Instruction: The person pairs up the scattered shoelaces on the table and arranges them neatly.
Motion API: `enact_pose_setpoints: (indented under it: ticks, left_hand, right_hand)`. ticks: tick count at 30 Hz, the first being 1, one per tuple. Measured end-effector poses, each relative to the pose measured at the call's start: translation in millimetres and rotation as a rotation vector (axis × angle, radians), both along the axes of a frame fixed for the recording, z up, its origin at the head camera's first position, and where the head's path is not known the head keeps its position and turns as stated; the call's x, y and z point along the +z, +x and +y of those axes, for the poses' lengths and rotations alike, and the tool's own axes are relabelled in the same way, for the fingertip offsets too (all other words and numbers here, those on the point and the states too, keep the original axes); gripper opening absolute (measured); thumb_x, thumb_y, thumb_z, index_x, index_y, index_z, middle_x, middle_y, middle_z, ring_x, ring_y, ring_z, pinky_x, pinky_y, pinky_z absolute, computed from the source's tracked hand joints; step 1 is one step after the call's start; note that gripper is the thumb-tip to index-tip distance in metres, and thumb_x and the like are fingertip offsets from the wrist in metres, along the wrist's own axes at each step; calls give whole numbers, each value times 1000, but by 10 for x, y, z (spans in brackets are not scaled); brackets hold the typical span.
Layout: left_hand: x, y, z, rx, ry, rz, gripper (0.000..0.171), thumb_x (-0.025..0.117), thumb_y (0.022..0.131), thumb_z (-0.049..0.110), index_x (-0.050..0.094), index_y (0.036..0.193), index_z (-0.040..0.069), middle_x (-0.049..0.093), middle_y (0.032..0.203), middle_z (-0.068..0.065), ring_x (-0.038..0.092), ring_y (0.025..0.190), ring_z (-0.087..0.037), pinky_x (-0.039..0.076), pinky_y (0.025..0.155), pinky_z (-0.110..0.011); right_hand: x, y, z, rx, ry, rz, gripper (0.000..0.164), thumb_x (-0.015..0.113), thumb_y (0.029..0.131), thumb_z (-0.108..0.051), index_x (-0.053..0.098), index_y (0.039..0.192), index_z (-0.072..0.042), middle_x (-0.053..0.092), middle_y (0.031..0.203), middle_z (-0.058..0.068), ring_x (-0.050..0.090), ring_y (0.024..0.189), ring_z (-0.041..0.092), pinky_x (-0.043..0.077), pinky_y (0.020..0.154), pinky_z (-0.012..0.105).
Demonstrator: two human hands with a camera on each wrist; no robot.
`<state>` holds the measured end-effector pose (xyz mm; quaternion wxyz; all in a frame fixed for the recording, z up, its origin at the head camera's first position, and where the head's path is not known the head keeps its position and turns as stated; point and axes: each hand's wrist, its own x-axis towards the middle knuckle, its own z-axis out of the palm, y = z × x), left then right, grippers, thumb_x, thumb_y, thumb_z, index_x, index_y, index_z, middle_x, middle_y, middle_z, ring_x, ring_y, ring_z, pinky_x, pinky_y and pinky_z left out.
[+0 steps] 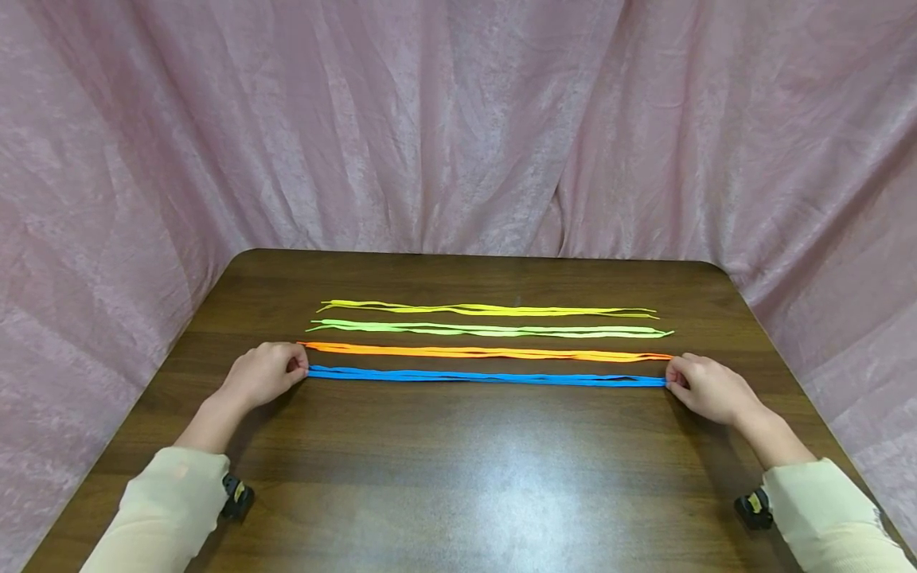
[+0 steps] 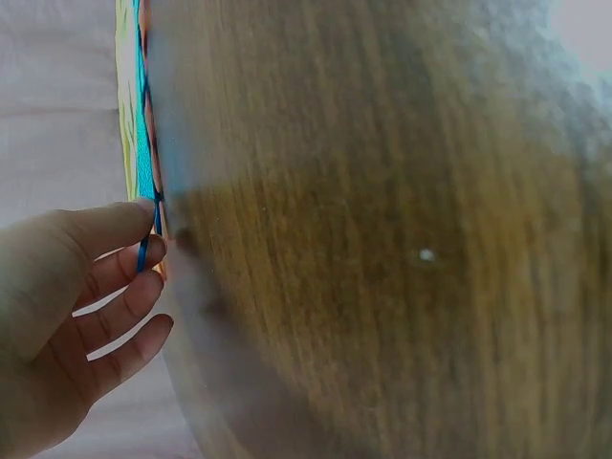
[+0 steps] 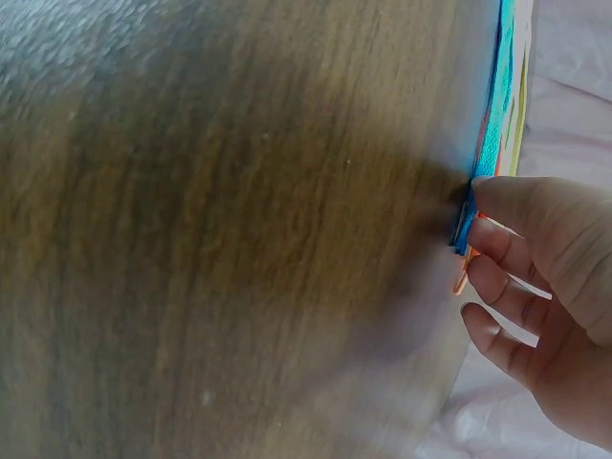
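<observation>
A blue shoelace, doubled into long strands, stretches straight across the table between both hands. My left hand pinches its left end between thumb and forefinger; in the left wrist view the tips poke out below the thumb. At the other end, my right hand pinches the lace the same way, and a short blue tail shows under the thumb in the right wrist view. Just behind it lies an orange shoelace, its ends close to both hands. Farther back are a light green shoelace and a yellow shoelace, roughly parallel.
The brown wooden table has rounded far corners and a bright glare patch near its front. Pink curtains hang behind it and along both sides. A small black device sits at the left cuff, another black device at the right.
</observation>
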<state>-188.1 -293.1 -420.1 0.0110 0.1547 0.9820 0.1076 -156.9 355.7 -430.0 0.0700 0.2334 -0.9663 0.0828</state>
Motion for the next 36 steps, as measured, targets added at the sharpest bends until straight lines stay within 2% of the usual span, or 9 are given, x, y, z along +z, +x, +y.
enact_pose_setpoints:
  ticks: [7,16,24,30,36]
  left_hand:
    - [-13,-15,12,2,10,-22,13,70,78,16,58,73,17,53,65,7,47,58,-12,35,50,-30]
    - [-27,-26,11,17,16,16,15,72,76,17,58,73,17,54,65,8,47,58,-11,35,49,-29]
    - [-6,-22,13,19,14,25,12,71,77,17,59,75,17,54,68,6,48,59,-13,37,50,-31]
    - [-3,-22,78,1,12,51,12,70,78,17,59,75,17,53,68,5,48,59,-14,37,51,-31]
    - [23,-72,189,-27,-4,69,12,71,77,16,59,76,16,52,70,4,48,60,-14,39,53,-31]
  right_hand:
    - [-19,-5,-5,23,-9,38,22,71,71,-2,53,72,-15,44,66,-8,38,59,3,33,50,22]
    - [-37,-2,14,42,-16,51,23,73,69,-2,55,75,-13,46,68,-8,39,60,3,35,52,22]
    - [-28,-16,-12,25,-42,71,20,73,70,-5,56,77,-14,48,69,-9,45,62,4,39,53,25]
    - [-9,-62,-108,32,-70,126,18,71,72,-5,57,77,-14,49,70,-10,46,61,3,40,52,25]
    - [38,-125,-243,35,-58,128,14,69,74,-7,58,78,-14,50,70,-10,47,62,4,41,53,25]
